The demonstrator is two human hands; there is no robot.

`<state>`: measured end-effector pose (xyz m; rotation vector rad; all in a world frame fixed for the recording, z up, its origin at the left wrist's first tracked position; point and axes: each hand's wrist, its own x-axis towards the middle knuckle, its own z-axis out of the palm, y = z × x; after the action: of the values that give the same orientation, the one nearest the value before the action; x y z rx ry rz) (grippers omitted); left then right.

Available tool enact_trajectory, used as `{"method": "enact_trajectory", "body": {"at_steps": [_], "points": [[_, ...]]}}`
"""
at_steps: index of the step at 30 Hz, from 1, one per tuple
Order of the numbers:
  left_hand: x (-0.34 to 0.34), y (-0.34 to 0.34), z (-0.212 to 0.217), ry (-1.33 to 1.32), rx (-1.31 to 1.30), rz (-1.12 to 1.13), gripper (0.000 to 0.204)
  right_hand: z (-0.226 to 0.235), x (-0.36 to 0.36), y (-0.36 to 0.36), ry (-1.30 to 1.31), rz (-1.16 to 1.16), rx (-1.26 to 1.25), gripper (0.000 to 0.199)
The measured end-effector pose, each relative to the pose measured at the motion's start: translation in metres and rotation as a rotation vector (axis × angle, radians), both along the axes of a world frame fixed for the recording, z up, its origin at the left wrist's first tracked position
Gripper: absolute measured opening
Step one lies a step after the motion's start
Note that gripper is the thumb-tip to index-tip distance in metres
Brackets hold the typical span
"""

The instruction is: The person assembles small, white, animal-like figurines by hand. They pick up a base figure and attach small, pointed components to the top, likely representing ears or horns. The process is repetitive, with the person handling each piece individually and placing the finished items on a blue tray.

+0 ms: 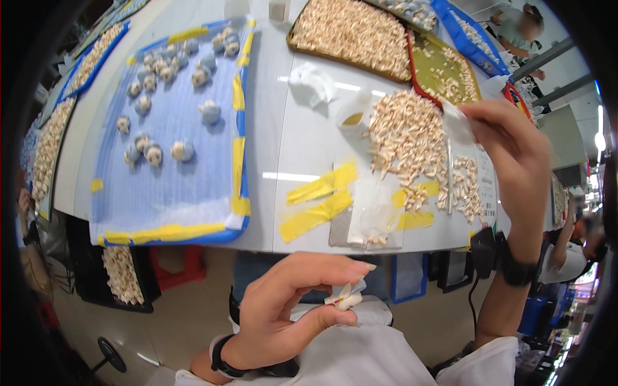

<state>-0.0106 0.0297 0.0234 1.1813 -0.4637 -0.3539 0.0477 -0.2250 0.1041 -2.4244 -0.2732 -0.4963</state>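
Observation:
My left hand (283, 289) is in front of the table's near edge, pinching a small white and light-blue figurine piece (347, 298) between thumb and fingertips. A little red mark shows on that piece. Over the right side of the table, my right hand (515, 145) has its fingers closed on a thin white sheet (458, 127), like tissue or paper. Beside that hand lies a heap of small cream-coloured pieces (405, 132). A thin metal rod (450, 177) lies between the heap and a smaller group of the same pieces (467, 186).
A blue tray (241, 222) edged with yellow tape holds several small blue-and-white figurines. Farther back stand a tray full of cream pieces (351, 35) and an olive tray (444, 61). Crumpled tissue (312, 83) and yellow tape strips (318, 202) lie mid-table. Other people are at the right.

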Motion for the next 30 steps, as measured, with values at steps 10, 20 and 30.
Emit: {"method": "enact_trajectory", "body": {"at_steps": [10, 20, 30], "points": [[-0.002, -0.004, 0.014, 0.038, 0.007, 0.054, 0.04, 0.002, 0.048, -0.016, 0.31, 0.295, 0.259, 0.046], [-0.005, -0.021, 0.018, 0.002, -0.047, -0.078, 0.039, -0.025, 0.074, -0.008, 0.133, 0.249, 0.267, 0.02], [-0.01, -0.012, 0.032, 0.048, 0.027, 0.073, 0.046, -0.014, 0.093, 0.005, 0.086, 0.149, 0.074, 0.018]]}}
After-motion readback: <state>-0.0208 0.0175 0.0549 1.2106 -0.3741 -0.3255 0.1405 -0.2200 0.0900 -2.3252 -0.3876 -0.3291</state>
